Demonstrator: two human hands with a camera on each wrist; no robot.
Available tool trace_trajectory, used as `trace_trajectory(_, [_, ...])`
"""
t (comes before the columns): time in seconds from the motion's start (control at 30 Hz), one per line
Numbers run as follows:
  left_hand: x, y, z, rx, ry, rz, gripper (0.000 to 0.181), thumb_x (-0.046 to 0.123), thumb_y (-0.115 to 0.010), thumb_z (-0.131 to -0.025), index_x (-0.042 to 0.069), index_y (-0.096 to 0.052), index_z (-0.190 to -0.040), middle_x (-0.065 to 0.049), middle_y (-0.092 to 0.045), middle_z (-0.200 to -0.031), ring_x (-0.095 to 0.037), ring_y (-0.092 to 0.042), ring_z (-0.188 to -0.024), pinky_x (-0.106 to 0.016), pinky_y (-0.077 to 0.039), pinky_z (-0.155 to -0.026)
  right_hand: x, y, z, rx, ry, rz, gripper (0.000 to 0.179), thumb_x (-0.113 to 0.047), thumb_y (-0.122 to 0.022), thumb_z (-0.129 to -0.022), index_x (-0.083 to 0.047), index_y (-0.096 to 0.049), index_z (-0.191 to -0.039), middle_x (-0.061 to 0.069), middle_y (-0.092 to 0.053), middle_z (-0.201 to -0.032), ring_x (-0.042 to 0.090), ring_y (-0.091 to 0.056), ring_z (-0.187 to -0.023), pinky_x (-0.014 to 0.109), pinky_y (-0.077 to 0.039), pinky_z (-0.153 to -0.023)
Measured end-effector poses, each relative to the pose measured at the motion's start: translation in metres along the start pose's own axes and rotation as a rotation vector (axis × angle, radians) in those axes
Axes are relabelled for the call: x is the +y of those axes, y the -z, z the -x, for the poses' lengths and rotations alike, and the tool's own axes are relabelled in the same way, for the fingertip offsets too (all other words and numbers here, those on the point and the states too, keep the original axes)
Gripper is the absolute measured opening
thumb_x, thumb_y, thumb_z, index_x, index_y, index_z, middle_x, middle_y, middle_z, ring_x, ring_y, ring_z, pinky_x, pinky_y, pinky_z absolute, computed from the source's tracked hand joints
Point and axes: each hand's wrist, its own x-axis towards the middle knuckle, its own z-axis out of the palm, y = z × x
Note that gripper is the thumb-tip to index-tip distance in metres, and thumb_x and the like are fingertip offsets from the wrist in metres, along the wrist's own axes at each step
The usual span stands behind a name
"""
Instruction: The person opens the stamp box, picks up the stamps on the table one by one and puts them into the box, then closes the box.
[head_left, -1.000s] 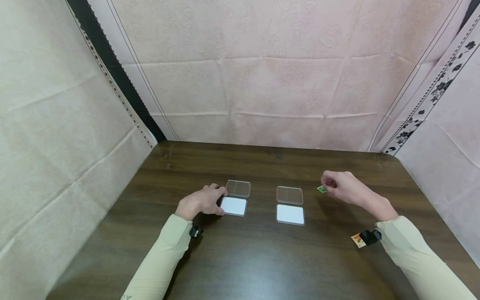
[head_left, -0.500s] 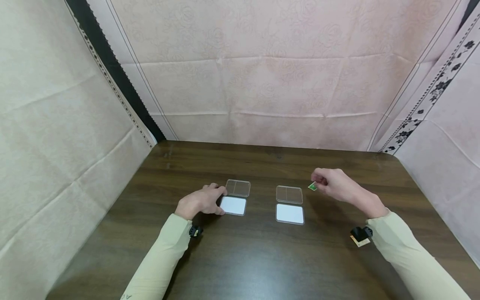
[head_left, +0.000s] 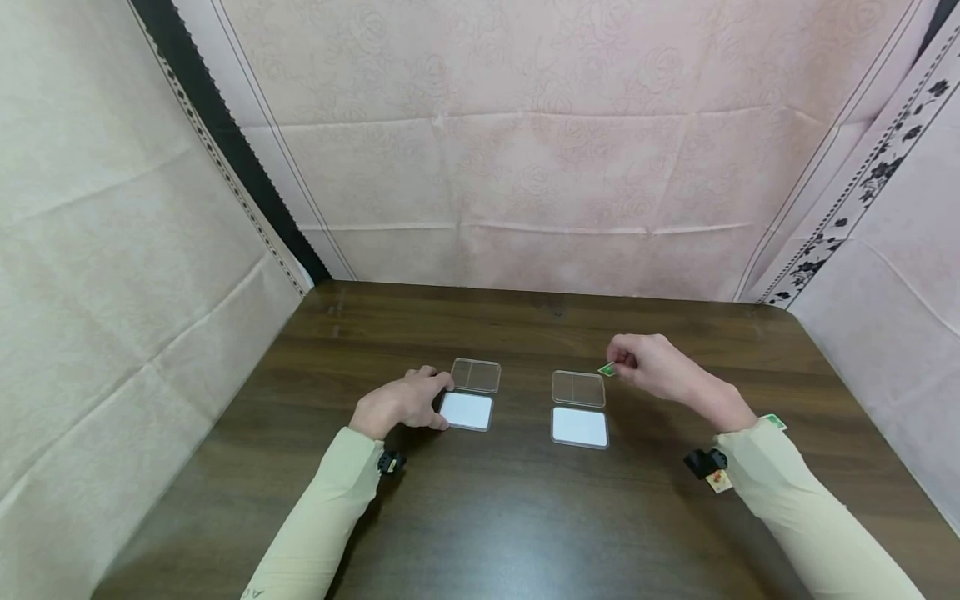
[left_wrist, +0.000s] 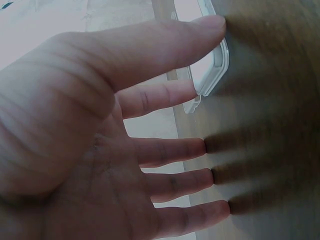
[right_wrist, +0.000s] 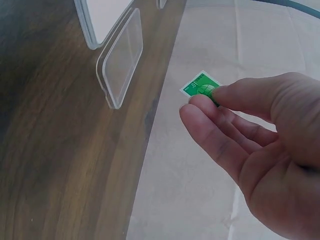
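Note:
My right hand [head_left: 652, 367] pinches a small green postage stamp [right_wrist: 202, 85] with a white border between thumb and index finger. The stamp is raised, just right of the right clear plastic case, whose see-through lid [head_left: 578, 388] lies beyond its white-filled base [head_left: 580, 427]. At the left case, of the same kind, my left hand [head_left: 401, 402] rests with straight, spread fingers. Its thumb and index fingertip touch the left edge of the white base [head_left: 467, 412], near the clear lid [head_left: 477, 376]; in the left wrist view, the other fingertips [left_wrist: 206, 146] reach down to the table.
An orange and cream stamp [head_left: 719, 481] lies on the dark wooden table [head_left: 495, 525], partly hidden by the right wrist camera [head_left: 705, 462]. A green stamp [head_left: 773, 422] shows beyond the right sleeve. Pale cloth [head_left: 525, 167] hangs behind the table.
My right hand has moved left with the green stamp, close to the right case. Another green stamp has come into view behind the right sleeve. The left hand has stayed still.

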Motion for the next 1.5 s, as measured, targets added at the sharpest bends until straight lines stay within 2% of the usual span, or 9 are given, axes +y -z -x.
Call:
trace_trajectory(0.47, [0.001,-0.001,0.000,-0.006,0.006,0.004,0.058,0.036,-0.077,-0.084,0.022,-0.051,-0.134,-0.010,-0.045,-0.143,-0.028,-0.044,-0.116,-0.047,-0.046,-0.091,-0.011,-0.007,-0.008,0.001,0.042,-0.021,0.011,0.004,-0.064,-0.088,-0.007,-0.066,-0.090,0.005,-0.066,-0.080,0.010,-0.055,-0.070,0.024,-0.048,-0.060])
trace_trajectory(0.73, [0.002,-0.001,0.001,-0.008,0.005,0.016,0.059,0.036,-0.077,-0.084,0.022,-0.050,-0.135,-0.010,-0.046,-0.142,-0.028,-0.044,-0.115,-0.048,-0.046,-0.090,-0.014,-0.012,-0.014,-0.008,0.077,-0.018,0.011,0.002,-0.066,-0.088,-0.007,-0.068,-0.093,0.002,-0.066,-0.084,0.011,-0.055,-0.073,0.025,-0.049,-0.063])
trace_trajectory(1.0, [0.002,0.000,0.001,-0.006,0.010,0.023,0.059,0.035,-0.078,-0.084,0.022,-0.051,-0.135,-0.010,-0.047,-0.140,-0.029,-0.044,-0.114,-0.049,-0.047,-0.089,-0.022,-0.017,-0.022,-0.037,0.060,-0.026,0.011,0.000,-0.066,-0.089,-0.008,-0.069,-0.096,0.005,-0.068,-0.088,0.013,-0.056,-0.075,0.026,-0.050,-0.065])
trace_trajectory(1.37, [0.002,-0.001,-0.001,-0.005,0.006,0.024,0.059,0.036,-0.077,-0.084,0.023,-0.051,-0.136,-0.010,-0.044,-0.145,-0.028,-0.043,-0.118,-0.049,-0.046,-0.092,-0.035,-0.026,-0.033,-0.048,0.083,-0.059,0.009,-0.003,-0.065,-0.091,-0.010,-0.069,-0.095,0.002,-0.067,-0.087,0.011,-0.056,-0.073,0.025,-0.049,-0.063])
trace_trajectory(1.5, [0.001,-0.001,0.000,-0.002,0.012,0.024,0.059,0.036,-0.077,-0.084,0.023,-0.051,-0.135,-0.010,-0.044,-0.145,-0.029,-0.043,-0.118,-0.049,-0.046,-0.092,-0.041,-0.029,-0.037,-0.060,0.092,-0.079,0.008,-0.004,-0.065,-0.092,-0.010,-0.069,-0.096,0.004,-0.068,-0.087,0.010,-0.056,-0.072,0.024,-0.049,-0.064])
